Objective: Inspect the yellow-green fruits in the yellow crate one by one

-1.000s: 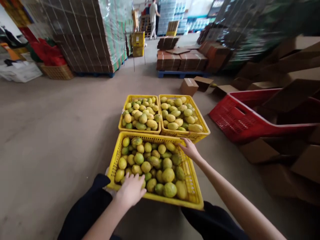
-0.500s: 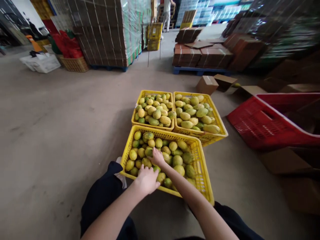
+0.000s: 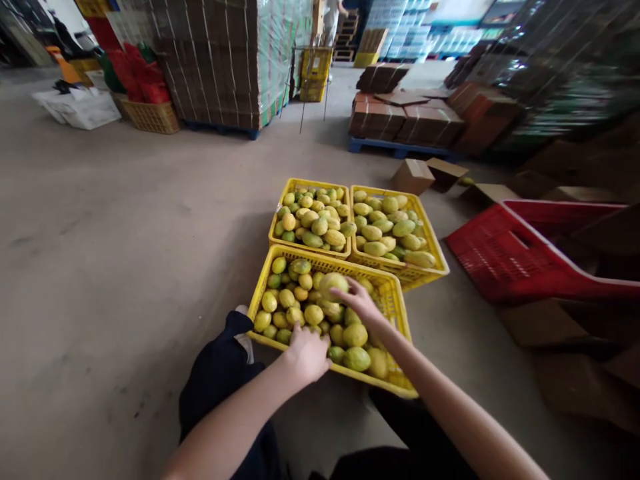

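My right hand (image 3: 361, 301) is closed around a yellow-green papaya (image 3: 333, 285), lifted over the other papayas in the nearest yellow crate (image 3: 406, 320). My left hand (image 3: 307, 352) reaches palm down over the near rim of that crate. Its fingers look spread, with the fingertips at a yellow papaya (image 3: 295, 315) and the thumb apart; part of the fingers is hidden. Smaller yellow and green papayas lie on the left side of the crate, larger ones such as a green papaya (image 3: 357, 359) on the right.
Two more yellow crates of papayas, a left crate (image 3: 274, 230) and a right crate (image 3: 440, 270), stand just beyond. At right are a red crate (image 3: 480, 257) and opened cardboard boxes (image 3: 543, 323). Wrapped pallet stacks (image 3: 215, 67) and a person (image 3: 330, 23) are farther back.
My right hand has moved right and taken up a papaya from the nearest crate. My left hand has shifted slightly right and down, staying low over the near rim.
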`<state>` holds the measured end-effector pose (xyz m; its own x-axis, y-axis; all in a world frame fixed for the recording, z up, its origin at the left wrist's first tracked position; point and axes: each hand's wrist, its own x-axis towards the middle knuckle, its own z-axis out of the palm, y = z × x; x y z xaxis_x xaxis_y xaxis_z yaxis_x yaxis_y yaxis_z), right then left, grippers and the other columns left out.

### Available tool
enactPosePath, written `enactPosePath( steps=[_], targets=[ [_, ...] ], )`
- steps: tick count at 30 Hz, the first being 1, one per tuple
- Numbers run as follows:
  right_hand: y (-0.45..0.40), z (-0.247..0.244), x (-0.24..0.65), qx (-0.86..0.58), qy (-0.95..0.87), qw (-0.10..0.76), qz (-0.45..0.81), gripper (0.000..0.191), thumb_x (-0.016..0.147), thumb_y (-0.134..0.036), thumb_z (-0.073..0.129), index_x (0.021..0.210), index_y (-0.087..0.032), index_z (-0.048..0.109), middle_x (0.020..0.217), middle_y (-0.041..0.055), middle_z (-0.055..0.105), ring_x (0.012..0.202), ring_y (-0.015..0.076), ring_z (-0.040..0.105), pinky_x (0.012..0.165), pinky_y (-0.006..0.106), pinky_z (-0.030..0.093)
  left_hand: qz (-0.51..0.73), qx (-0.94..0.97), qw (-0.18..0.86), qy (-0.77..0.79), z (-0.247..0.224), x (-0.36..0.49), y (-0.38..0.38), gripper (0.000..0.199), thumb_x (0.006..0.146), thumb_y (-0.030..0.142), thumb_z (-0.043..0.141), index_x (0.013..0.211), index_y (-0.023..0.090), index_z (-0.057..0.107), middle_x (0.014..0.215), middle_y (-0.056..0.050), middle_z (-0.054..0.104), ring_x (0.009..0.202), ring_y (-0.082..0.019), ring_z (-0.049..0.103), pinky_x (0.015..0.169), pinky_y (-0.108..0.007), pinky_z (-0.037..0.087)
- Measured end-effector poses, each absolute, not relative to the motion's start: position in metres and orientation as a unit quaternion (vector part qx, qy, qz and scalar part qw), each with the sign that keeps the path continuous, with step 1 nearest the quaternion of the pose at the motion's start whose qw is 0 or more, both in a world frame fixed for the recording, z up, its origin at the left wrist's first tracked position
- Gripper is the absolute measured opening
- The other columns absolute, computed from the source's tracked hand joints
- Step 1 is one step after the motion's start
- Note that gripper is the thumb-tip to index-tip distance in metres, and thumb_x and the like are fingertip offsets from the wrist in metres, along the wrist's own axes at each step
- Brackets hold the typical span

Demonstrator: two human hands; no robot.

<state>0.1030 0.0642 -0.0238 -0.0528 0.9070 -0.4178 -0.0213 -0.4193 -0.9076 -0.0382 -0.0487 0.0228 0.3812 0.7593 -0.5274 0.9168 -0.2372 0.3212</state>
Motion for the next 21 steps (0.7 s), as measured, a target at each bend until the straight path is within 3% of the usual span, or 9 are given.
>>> enactPosePath(
  steps=[4,9,12,16,21],
  targets=[
    [0.030,0.044,0.145,-0.463,-0.220,0.509,0.691,0.023,0.082,-0.030,0.064,0.101,-0.018,0.067,0.090,0.0075,0.072,0.083,0.0236,0.068,0.072,0.040,0.059,-0.156,0.782,0.301,0.523,0.015,-0.028,-0.049,0.057,0.097,0.039,0.047,0.147,0.012,0.046,0.142,-0.022,0.056,0.129,-0.036,0.053,0.116,-0.052,0.027],
    [-0.008,0.067,0.172,-0.406,-0.101,0.582,0.697,0.041,0.085,-0.054,0.054,0.106,-0.022,0.066,0.092,0.0072,0.072,0.075,0.0188,0.067,0.055,0.027,0.058,-0.151,0.777,0.326,0.516,0.002,-0.022,-0.044,0.050,0.095,0.041,0.048,0.139,0.017,0.053,0.140,-0.018,0.059,0.130,-0.034,0.053,0.115,-0.052,0.028],
    [-0.014,0.051,0.179,-0.415,-0.002,0.601,0.683,0.032,0.085,-0.047,0.053,0.101,-0.022,0.065,0.086,0.0042,0.071,0.075,0.0171,0.068,0.057,0.024,0.059,-0.191,0.756,0.329,0.532,-0.012,-0.023,-0.037,0.045,0.094,0.039,0.051,0.134,0.018,0.058,0.139,-0.018,0.060,0.129,-0.034,0.054,0.115,-0.052,0.030],
    [-0.015,0.034,0.185,-0.469,0.121,0.573,0.661,0.027,0.087,-0.038,0.050,0.103,-0.020,0.062,0.080,0.0043,0.071,0.073,0.0181,0.070,0.060,0.028,0.062,-0.244,0.726,0.334,0.550,-0.034,-0.027,-0.028,0.040,0.090,0.034,0.057,0.124,0.013,0.065,0.132,-0.022,0.064,0.124,-0.037,0.059,0.110,-0.053,0.036],
    [-0.024,0.032,0.186,-0.444,0.122,0.554,0.694,0.029,0.082,-0.036,0.057,0.106,-0.019,0.061,0.082,0.0058,0.073,0.074,0.0208,0.071,0.063,0.034,0.063,-0.267,0.702,0.345,0.564,-0.060,-0.035,-0.022,0.038,0.094,0.038,0.053,0.121,0.014,0.067,0.128,-0.020,0.066,0.120,-0.035,0.062,0.107,-0.051,0.041]
  ],
)
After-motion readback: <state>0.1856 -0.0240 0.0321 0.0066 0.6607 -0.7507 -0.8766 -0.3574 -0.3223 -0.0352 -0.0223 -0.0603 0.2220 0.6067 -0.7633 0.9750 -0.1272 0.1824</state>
